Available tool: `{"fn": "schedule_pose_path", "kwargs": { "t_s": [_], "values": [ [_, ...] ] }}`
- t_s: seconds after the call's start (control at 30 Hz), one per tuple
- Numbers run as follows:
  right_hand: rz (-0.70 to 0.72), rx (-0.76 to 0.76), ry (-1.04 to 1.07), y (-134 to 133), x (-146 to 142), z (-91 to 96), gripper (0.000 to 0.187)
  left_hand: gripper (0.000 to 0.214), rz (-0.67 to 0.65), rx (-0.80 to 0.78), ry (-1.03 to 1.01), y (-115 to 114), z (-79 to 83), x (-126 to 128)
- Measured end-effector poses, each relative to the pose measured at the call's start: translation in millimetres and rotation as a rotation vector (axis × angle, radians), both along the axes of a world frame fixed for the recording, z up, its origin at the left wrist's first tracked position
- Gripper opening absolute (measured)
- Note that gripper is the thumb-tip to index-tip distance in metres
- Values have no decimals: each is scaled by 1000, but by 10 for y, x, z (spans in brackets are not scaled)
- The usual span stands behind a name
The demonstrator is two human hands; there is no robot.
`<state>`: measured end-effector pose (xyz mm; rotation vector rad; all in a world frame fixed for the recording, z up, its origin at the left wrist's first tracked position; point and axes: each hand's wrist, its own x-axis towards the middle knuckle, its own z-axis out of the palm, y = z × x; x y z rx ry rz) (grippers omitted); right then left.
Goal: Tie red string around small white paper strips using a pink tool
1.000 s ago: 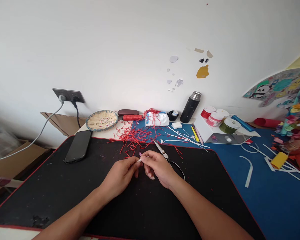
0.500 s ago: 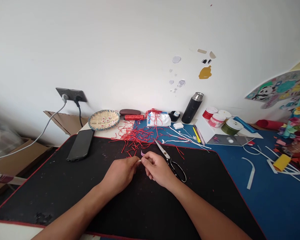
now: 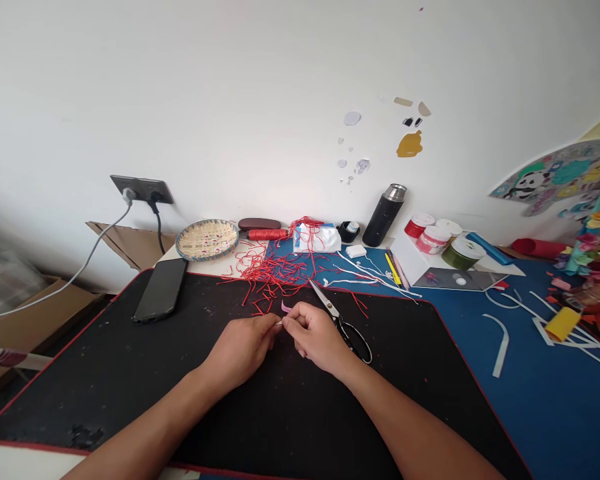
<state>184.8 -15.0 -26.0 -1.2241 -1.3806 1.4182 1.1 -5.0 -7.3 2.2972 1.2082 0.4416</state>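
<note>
Over the middle of the black mat [image 3: 180, 393], my left hand [image 3: 241, 348] and my right hand [image 3: 317, 340] meet fingertip to fingertip. Between their pinched fingers runs a thin pale strip [image 3: 279, 323], mostly covered by the fingers. A small curled purple strip [image 3: 286, 308] sticks up from the right fingertips; whether it joins the pale one cannot be made out. Close beside my right hand lie black-handled scissors [image 3: 331, 308], blades toward the wall. Cut red threads [image 3: 275, 270] are strewn just beyond both hands.
A phone [image 3: 161, 291] and a woven basket [image 3: 207, 240] are at the left. Along the wall stand a red thread spool [image 3: 268, 235], a black flask [image 3: 384, 217] and several ribbon rolls [image 3: 463, 252]. White strips [image 3: 501, 347] and colourful paper pieces [image 3: 564, 325] lie at the right.
Almost nothing differs. Both hands keep the same pinch, and the purple strip at the right fingertips has shifted very slightly.
</note>
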Motion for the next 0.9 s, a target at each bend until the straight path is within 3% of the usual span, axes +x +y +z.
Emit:
{"fn": "schedule_pose_path", "kwargs": {
  "t_s": [0.13,0.37,0.47,0.6,0.9],
  "values": [
    [-23,-30,22,15,20,38,26,34,18,-146,-138,27,89,-13],
    [-73,-63,123,61,60,51,31,40,98,-587,-584,183,157,-99],
    [-88,-64,149,68,53,39,31,38,151,-600,-685,216,134,-108],
    [-121,-58,158,74,50,31,30,35,217,-505,-690,216,111,-107],
    [-164,-38,131,85,65,33,34,38,277,-473,-806,309,78,-182]
  ]
}}
